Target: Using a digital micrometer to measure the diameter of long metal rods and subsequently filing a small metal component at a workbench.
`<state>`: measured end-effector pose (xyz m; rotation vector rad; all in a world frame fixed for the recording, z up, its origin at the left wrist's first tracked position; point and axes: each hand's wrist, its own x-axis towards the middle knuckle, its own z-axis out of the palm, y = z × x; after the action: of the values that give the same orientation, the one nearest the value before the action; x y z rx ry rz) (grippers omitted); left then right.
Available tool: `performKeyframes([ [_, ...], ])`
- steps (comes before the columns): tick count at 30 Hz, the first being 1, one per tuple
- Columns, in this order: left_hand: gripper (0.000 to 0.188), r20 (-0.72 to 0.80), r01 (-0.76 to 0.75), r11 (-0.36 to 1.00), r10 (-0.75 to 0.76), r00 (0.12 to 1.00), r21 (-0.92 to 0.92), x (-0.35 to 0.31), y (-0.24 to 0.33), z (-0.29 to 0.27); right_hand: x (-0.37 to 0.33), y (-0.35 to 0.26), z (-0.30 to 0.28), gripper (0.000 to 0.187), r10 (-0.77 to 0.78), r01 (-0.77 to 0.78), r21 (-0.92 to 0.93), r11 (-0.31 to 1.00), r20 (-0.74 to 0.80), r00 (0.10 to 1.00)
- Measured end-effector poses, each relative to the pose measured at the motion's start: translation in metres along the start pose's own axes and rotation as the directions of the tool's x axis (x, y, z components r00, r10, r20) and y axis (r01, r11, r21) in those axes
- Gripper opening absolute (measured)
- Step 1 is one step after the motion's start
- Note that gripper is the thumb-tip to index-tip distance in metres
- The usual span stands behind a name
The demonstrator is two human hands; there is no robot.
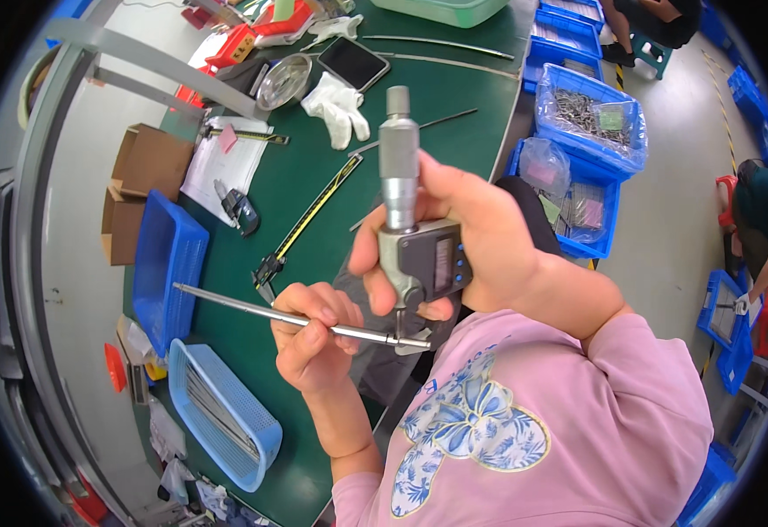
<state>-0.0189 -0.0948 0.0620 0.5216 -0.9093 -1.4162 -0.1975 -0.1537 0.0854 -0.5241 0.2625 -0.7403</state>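
My left hand (pixel 315 332) pinches a thin metal rod (pixel 234 303) between thumb and fingers. The rod runs roughly level, its far left tip over the table and its right end at the jaws of a digital micrometer (pixel 399 206). My right hand (pixel 480 224) is wrapped round that micrometer, which stands upright with its thimble at the top. The rod's end lies at the spindle tip; whether both jaws touch it, I cannot tell. A digital caliper (pixel 309 220) with a yellow-and-black scale rests on the green table just beyond my left hand.
Left on the table (pixel 436 79) are a blue bin (pixel 169 263) and a light-blue basket (pixel 261 457) of rods. White gloves (pixel 337 110), a phone (pixel 353 63) and a clear round dish (pixel 284 82) lie farther back. Blue crates (pixel 590 167) stand right; other people sit beyond.
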Motion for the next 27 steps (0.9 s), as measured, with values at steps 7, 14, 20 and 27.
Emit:
performKeyframes([
  [7,0.013,0.000,0.010,1.000,-0.010,1.000,0.012,0.0005,-0.0014,-0.0010,0.0002,0.0001,0.0012,0.069,0.012,-0.011,0.053,0.999,-0.020,1.000],
  [14,0.014,0.013,0.013,1.000,-0.013,1.000,0.005,0.0010,-0.0011,-0.0012,0.0029,0.0016,-0.0021,0.068,0.006,-0.006,-0.005,1.000,-0.007,1.000],
  [20,0.014,0.048,-0.002,1.000,0.001,0.999,0.011,0.0022,-0.0008,-0.0044,0.0011,0.0006,0.0003,0.068,-0.007,0.008,-0.018,1.000,0.046,0.999],
  [27,0.014,0.061,0.006,1.000,-0.005,0.998,-0.027,0.0028,0.0002,-0.0046,-0.0003,0.0031,0.0004,0.069,-0.048,0.049,-0.029,0.998,0.027,0.998],
])
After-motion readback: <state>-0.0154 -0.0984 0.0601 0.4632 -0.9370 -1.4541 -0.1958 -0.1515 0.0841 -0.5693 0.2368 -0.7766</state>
